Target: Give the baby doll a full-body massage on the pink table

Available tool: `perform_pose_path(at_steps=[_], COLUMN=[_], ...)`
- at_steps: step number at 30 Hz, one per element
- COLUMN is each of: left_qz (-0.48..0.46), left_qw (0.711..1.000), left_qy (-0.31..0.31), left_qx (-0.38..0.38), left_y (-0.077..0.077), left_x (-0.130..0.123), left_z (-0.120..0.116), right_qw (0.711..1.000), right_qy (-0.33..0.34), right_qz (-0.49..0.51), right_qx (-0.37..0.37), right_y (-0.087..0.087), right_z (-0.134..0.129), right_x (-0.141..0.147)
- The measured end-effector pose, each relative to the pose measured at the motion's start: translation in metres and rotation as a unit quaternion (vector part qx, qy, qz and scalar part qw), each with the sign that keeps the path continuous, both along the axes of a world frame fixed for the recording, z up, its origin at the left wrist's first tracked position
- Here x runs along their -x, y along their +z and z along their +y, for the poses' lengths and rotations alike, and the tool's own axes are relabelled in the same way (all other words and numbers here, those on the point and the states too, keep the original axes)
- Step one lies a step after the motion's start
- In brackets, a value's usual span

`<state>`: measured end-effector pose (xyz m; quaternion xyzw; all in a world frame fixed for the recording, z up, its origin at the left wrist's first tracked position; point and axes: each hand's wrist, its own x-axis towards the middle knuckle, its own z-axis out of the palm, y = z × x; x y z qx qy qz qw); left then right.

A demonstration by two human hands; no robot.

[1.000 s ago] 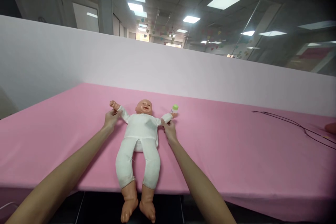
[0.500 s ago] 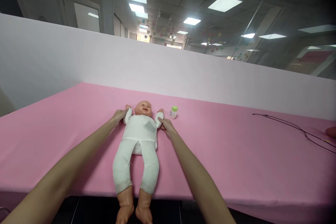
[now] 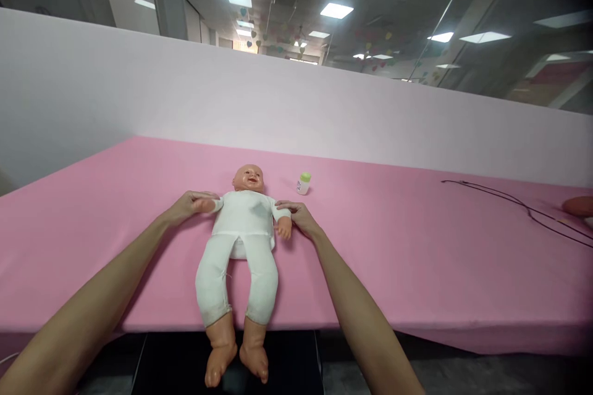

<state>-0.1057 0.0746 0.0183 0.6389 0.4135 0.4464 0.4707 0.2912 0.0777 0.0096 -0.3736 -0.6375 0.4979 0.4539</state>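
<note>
A baby doll point(image 3: 243, 215) in white cloth lies on its back, head toward the wall and bare feet hanging past the table's front edge. My left hand point(image 3: 191, 205) is closed around the doll's arm on the left, by its wrist; part of the fingers is hidden. On the other side, my right hand point(image 3: 300, 217) grips the doll's sleeved arm point(image 3: 278, 212), fingers over the top. That arm bends down, with the doll's small hand beside its waist. Just beyond my right hand stands a small whitish bottle point(image 3: 303, 184) with a green cap.
Pink cloth covers the table point(image 3: 380, 259). Thin black cords point(image 3: 503, 195) run across its right side toward a brownish rounded object point(image 3: 579, 205) at the edge. A low white wall point(image 3: 324, 111) borders the back, with glass above. Something black point(image 3: 185, 364) sits below the front edge.
Both doll arms have come down from beside the head to lower at its sides, my hands still on them. The view has tilted slightly downward. The bottle stays in place.
</note>
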Motion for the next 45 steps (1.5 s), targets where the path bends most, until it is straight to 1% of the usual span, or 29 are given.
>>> perform_pose_path(at_steps=[3, 5, 8, 10, 12, 15, 16, 18, 20, 23, 25, 27, 30, 32, 35, 37, 38, 39, 41, 43, 45], left_qz=[-0.08, -0.1, -0.071, -0.052, -0.061, -0.107, -0.109, -0.086, -0.03, 0.028, 0.023, -0.007, -0.081, -0.113, -0.101, -0.086, -0.081, -0.08, -0.092, -0.116, -0.13], left_qw=[0.995, 0.991, 0.982, 0.979, 0.983, 0.989, 0.991, 0.996, 0.999, 0.996, 0.997, 0.998, 0.997, 0.993, 0.99, 0.986, 0.985, 0.984, 0.985, 0.987, 0.989], left_qy=[0.057, 0.093, 0.171, 0.192, 0.169, 0.088, 0.062, 0.018, -0.027, -0.08, -0.079, -0.059, 0.006, 0.039, 0.094, 0.139, 0.149, 0.152, 0.14, 0.1, 0.042], left_qx=[-0.001, 0.011, 0.037, 0.045, 0.048, 0.045, 0.04, 0.032, 0.026, 0.018, 0.015, 0.011, 0.001, 0.009, 0.025, 0.028, 0.031, 0.036, 0.048, 0.054, 0.051], left_y=[-0.005, -0.01, -0.015, -0.017, -0.016, -0.013, -0.011, -0.008, -0.005, -0.003, -0.001, -0.001, -0.004, -0.008, -0.017, -0.021, -0.021, -0.021, -0.018, -0.012, -0.006], left_x=[-0.015, -0.028, -0.045, -0.049, -0.046, -0.027, -0.02, -0.005, 0.005, 0.011, 0.009, 0.003, -0.011, -0.022, -0.038, -0.045, -0.047, -0.048, -0.045, -0.037, -0.026], left_z=[0.01, 0.018, 0.029, 0.031, 0.029, 0.021, 0.018, 0.012, 0.009, 0.006, 0.005, 0.004, 0.004, 0.006, 0.011, 0.013, 0.014, 0.014, 0.011, 0.007, 0.003], right_qw=[0.999, 0.996, 0.987, 0.98, 0.982, 0.992, 0.992, 0.994, 0.997, 0.997, 0.997, 0.997, 0.997, 0.996, 0.993, 0.99, 0.989, 0.99, 0.993, 0.995, 0.996], right_qy=[-0.042, -0.079, -0.152, -0.186, -0.177, -0.096, -0.071, -0.035, 0.009, 0.068, 0.066, 0.037, -0.022, -0.049, -0.093, -0.122, -0.126, -0.12, -0.083, -0.037, -0.007], right_qz=[0.012, 0.015, -0.005, -0.027, -0.013, 0.06, 0.075, 0.082, 0.059, 0.026, 0.027, 0.04, 0.05, 0.051, 0.05, 0.036, 0.03, 0.03, 0.04, 0.053, 0.059], right_qx=[0.016, 0.026, 0.048, 0.067, 0.069, 0.063, 0.066, 0.067, 0.058, 0.041, 0.042, 0.049, 0.049, 0.047, 0.056, 0.065, 0.068, 0.069, 0.069, 0.074, 0.068], right_y=[0.0, -0.001, -0.005, -0.007, -0.007, -0.006, -0.005, -0.004, -0.005, -0.008, -0.01, -0.01, -0.009, -0.008, -0.007, -0.007, -0.007, -0.006, -0.006, -0.005, -0.004], right_z=[0.002, 0.006, 0.014, 0.017, 0.018, 0.014, 0.012, 0.009, 0.008, 0.01, 0.011, 0.01, 0.008, 0.007, 0.007, 0.007, 0.007, 0.007, 0.006, 0.005, 0.004], right_x=[0.009, 0.018, 0.03, 0.034, 0.033, 0.026, 0.023, 0.016, 0.01, 0.005, 0.004, 0.006, 0.012, 0.018, 0.026, 0.028, 0.028, 0.027, 0.023, 0.018, 0.013])
